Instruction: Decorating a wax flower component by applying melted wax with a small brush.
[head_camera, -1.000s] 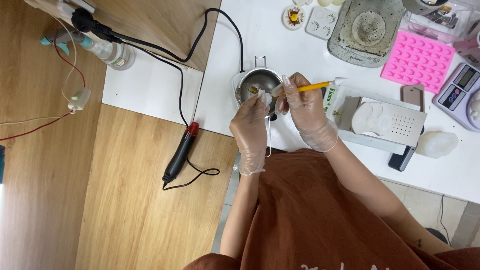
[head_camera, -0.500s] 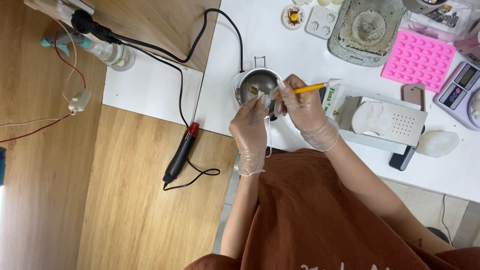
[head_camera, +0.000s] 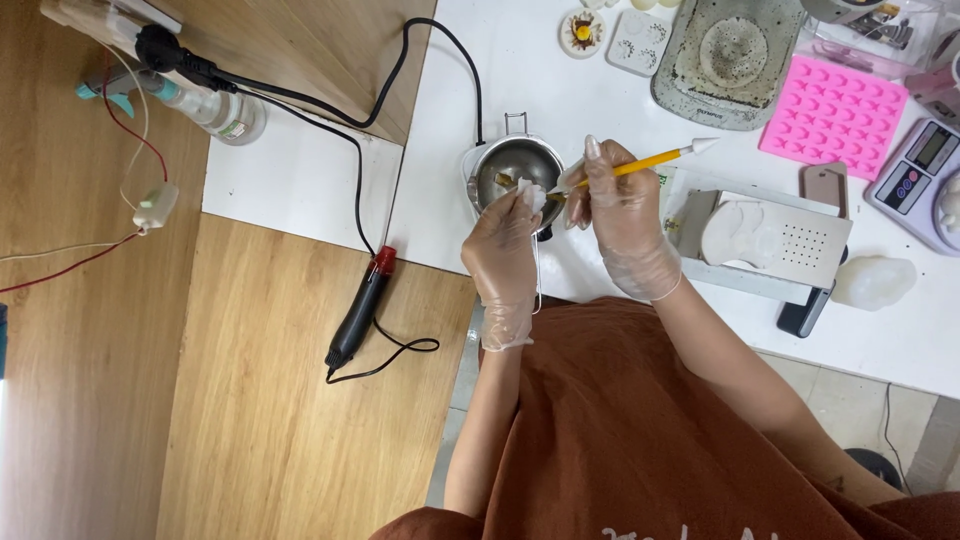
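We see both hands in clear gloves, above near rim of small round metal pot (head_camera: 515, 165) on white table (head_camera: 560, 90). Left hand (head_camera: 505, 255) pinching small white tissue wad (head_camera: 531, 195). Right hand (head_camera: 622, 210) pinching yellow pen-shaped tool with white tip (head_camera: 655, 160), its lower end touching wad. Pink silicone mould (head_camera: 835, 110) far right; black-and-red corded tool (head_camera: 362, 305) left on wooden floor (head_camera: 250, 400).

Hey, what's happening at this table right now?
A person in clear gloves works over a small metal pot on the white table. The left hand pinches a bit of white tissue against the tip of a yellow tool, which the right hand holds like a pen. A pink mould and a small scale lie nearby.
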